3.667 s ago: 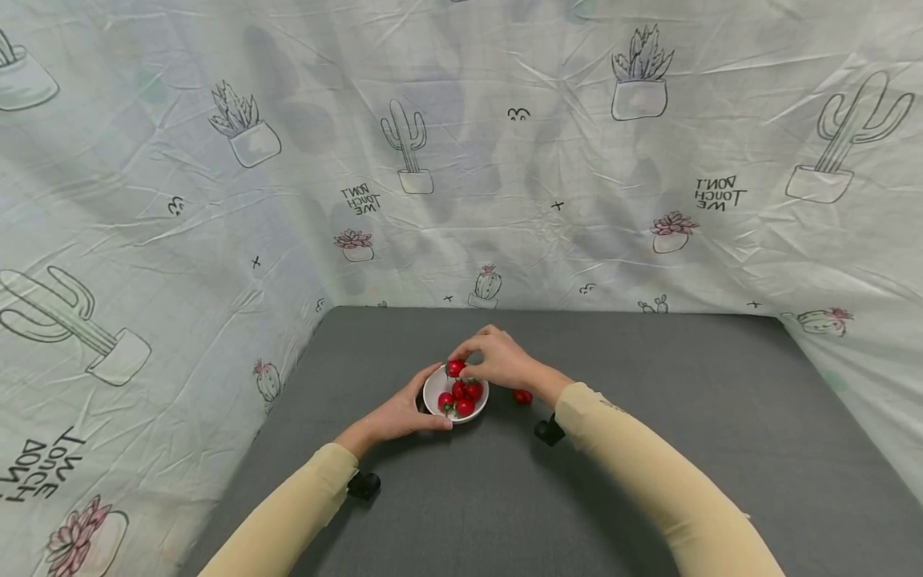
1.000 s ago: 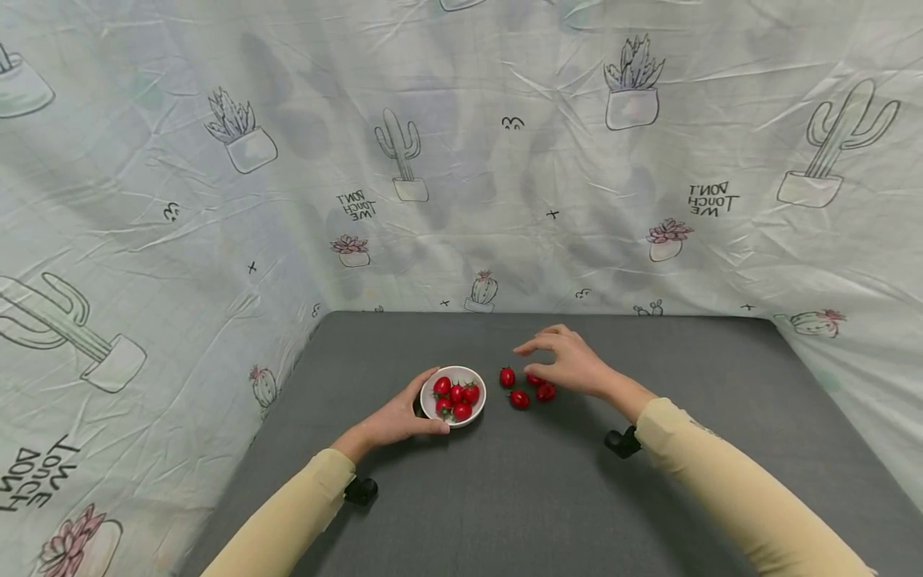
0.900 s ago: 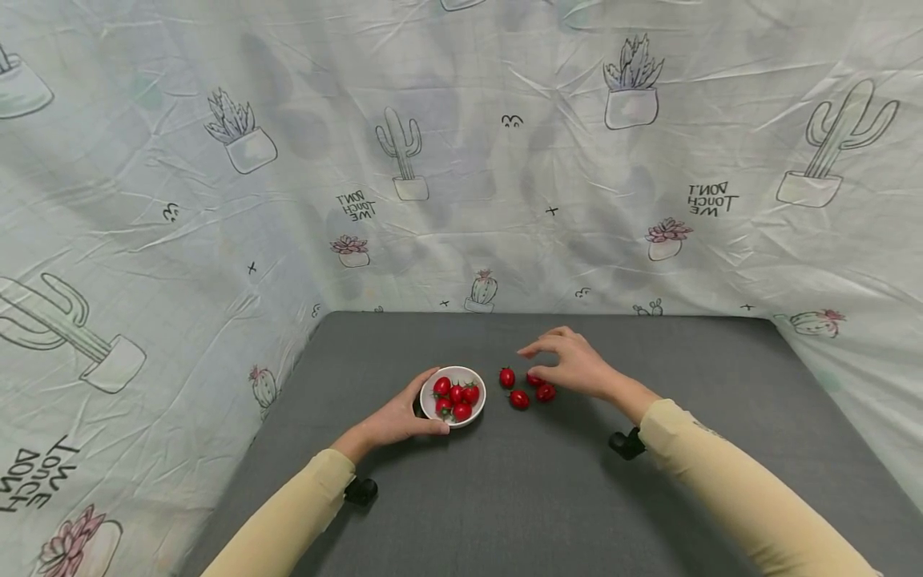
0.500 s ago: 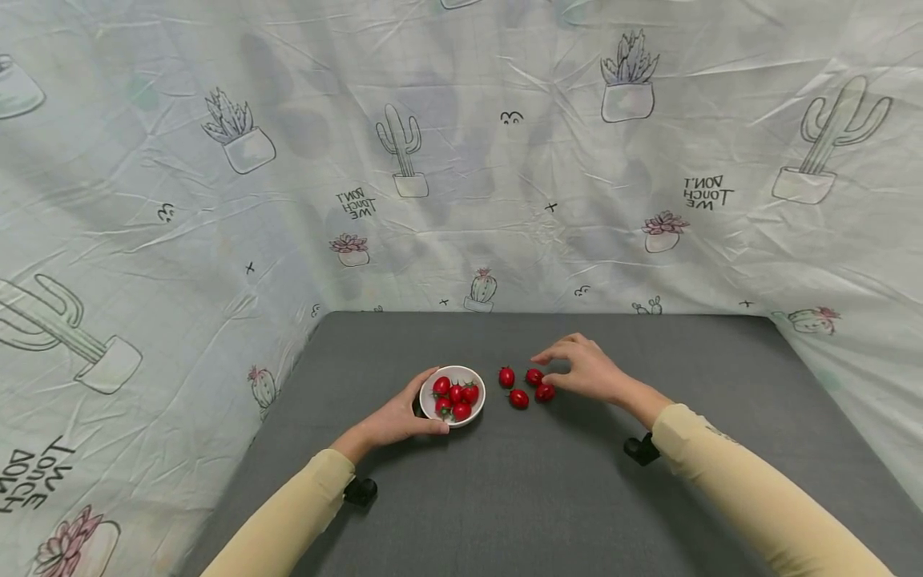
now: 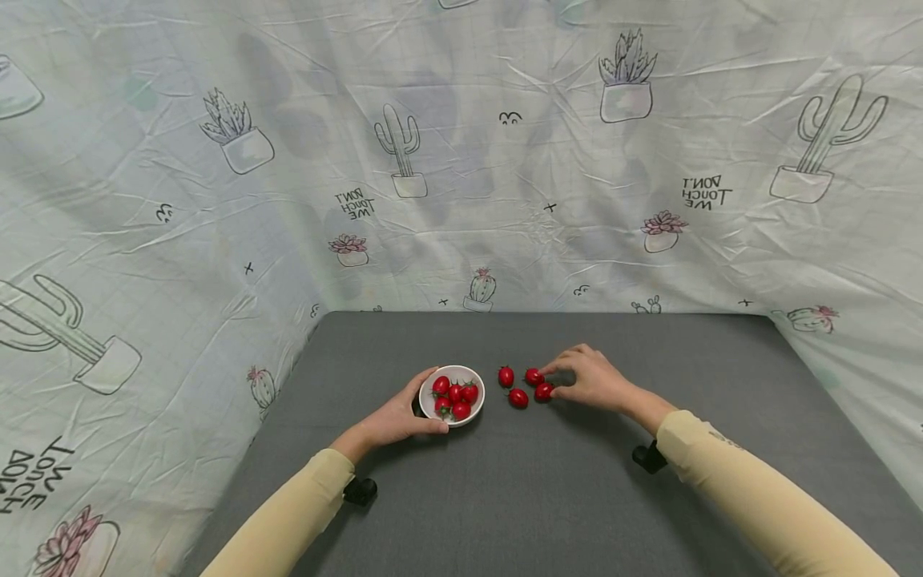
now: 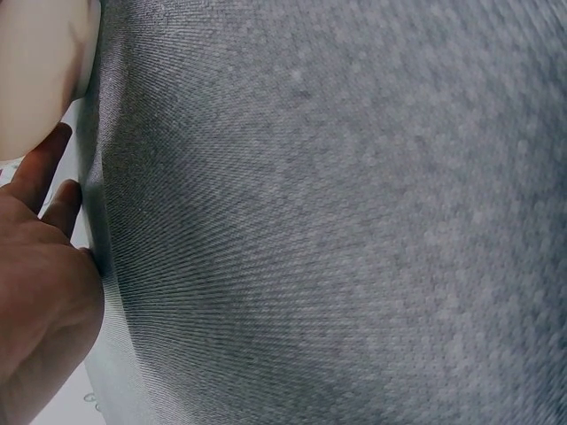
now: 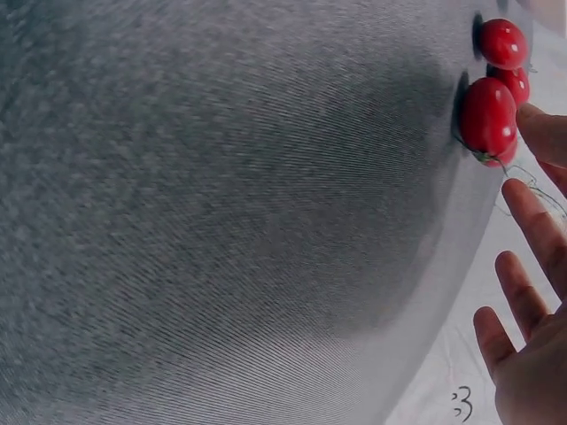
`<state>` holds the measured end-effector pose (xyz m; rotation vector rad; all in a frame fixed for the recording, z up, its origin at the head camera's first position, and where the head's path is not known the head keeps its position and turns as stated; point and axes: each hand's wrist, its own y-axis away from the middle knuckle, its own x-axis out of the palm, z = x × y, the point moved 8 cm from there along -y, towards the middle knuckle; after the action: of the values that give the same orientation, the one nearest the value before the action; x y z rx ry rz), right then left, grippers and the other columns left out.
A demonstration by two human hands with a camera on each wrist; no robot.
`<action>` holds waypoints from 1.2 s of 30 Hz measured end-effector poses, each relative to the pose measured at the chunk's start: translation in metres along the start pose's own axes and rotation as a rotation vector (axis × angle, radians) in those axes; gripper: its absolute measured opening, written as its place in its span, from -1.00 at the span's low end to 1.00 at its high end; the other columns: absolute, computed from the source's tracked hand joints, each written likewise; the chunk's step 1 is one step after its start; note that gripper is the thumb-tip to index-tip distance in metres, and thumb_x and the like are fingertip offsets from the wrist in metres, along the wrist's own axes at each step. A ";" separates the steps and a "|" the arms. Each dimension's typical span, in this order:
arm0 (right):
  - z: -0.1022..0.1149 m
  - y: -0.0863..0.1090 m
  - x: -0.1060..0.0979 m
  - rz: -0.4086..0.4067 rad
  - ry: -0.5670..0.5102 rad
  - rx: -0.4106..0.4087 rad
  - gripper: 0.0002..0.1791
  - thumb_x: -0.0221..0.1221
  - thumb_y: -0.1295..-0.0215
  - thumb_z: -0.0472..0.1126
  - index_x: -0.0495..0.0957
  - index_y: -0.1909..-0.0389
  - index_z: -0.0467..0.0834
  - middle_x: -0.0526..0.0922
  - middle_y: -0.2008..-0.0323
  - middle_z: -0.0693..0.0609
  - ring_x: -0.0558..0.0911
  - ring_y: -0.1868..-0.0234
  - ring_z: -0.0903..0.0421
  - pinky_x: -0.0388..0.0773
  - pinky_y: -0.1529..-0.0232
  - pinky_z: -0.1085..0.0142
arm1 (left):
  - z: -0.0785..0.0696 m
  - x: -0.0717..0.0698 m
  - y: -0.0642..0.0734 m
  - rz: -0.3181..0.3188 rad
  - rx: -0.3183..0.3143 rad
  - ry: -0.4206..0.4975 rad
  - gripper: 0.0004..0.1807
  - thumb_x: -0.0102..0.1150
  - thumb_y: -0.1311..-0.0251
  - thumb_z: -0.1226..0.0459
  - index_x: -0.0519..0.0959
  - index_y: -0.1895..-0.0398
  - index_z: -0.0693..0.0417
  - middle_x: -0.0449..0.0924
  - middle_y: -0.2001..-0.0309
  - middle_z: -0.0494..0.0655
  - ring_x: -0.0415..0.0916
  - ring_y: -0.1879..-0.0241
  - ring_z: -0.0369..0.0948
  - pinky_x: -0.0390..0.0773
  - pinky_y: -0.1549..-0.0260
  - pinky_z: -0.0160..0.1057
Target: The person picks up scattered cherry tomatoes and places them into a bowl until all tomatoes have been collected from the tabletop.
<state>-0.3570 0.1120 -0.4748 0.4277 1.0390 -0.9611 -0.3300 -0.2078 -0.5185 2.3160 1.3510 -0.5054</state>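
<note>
A white bowl (image 5: 427, 407) with several red cherry tomatoes (image 5: 461, 411) in it stands on the grey table. My left hand (image 5: 395, 417) holds the bowl from its left side, thumb at the near rim and fingers round the far side; the left wrist view shows the bowl's outer wall (image 6: 40, 71) and part of that hand (image 6: 44, 292). To the right of the bowl lie several loose cherry tomatoes (image 5: 518, 398). At their right edge is my right hand (image 5: 594, 380), thumb and index finger spread beside the two rightmost; contact is unclear. A tomato with a green stem (image 7: 487, 115) appears beside the thumb in the right wrist view.
Grey cloth covers the table (image 5: 490, 505). A pale curtain (image 5: 461, 160) with cactus drawings stands behind the table and along its sides. A black wrist device (image 5: 360, 490) sits under the left forearm, another (image 5: 649, 457) under the right.
My right hand released a tomato into the bowl, then went right to the loose ones. Over the last second it shifted right and lower, uncovering the two rightmost tomatoes. My left hand stays put.
</note>
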 end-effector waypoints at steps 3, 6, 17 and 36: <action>-0.003 0.000 0.002 0.011 -0.005 0.001 -0.60 0.47 -0.21 -0.10 0.74 -0.08 0.03 0.68 -0.08 0.03 0.44 -0.24 -0.20 0.27 -0.20 -0.27 | 0.000 0.000 -0.001 -0.003 -0.005 0.003 0.17 0.56 -0.07 -0.01 0.00 -0.65 -0.27 0.03 -0.59 -0.07 0.00 -0.54 -0.03 0.06 -0.41 0.22; -0.004 0.000 0.004 0.019 -0.005 -0.012 -0.61 0.48 -0.21 -0.10 0.74 -0.07 0.04 0.68 -0.08 0.01 0.45 -0.24 -0.21 0.29 -0.18 -0.29 | 0.000 -0.001 -0.002 -0.007 -0.008 0.006 0.16 0.56 -0.07 -0.01 0.00 -0.65 -0.26 0.04 -0.59 -0.07 0.01 -0.54 -0.02 0.07 -0.41 0.23; -0.009 -0.002 0.005 0.027 -0.012 -0.011 -0.63 0.47 -0.22 -0.10 0.75 -0.06 0.04 0.68 -0.07 0.01 0.44 -0.23 -0.20 0.28 -0.19 -0.28 | -0.002 0.000 -0.005 -0.010 -0.032 0.018 0.16 0.56 -0.07 -0.03 0.00 -0.65 -0.29 0.03 -0.59 -0.10 0.01 -0.54 -0.04 0.08 -0.41 0.21; -0.018 -0.011 0.005 0.033 -0.028 0.034 -0.71 0.45 -0.25 -0.07 0.76 0.00 0.08 0.70 -0.03 0.05 0.43 -0.23 -0.23 0.28 -0.18 -0.31 | -0.001 -0.017 -0.023 0.014 -0.021 0.005 0.18 0.56 -0.06 -0.04 0.00 -0.66 -0.25 0.06 -0.58 -0.11 0.05 -0.52 -0.05 0.11 -0.40 0.21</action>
<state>-0.3750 0.1163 -0.4864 0.4577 0.9888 -0.9536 -0.3580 -0.2100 -0.5130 2.3097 1.3348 -0.4793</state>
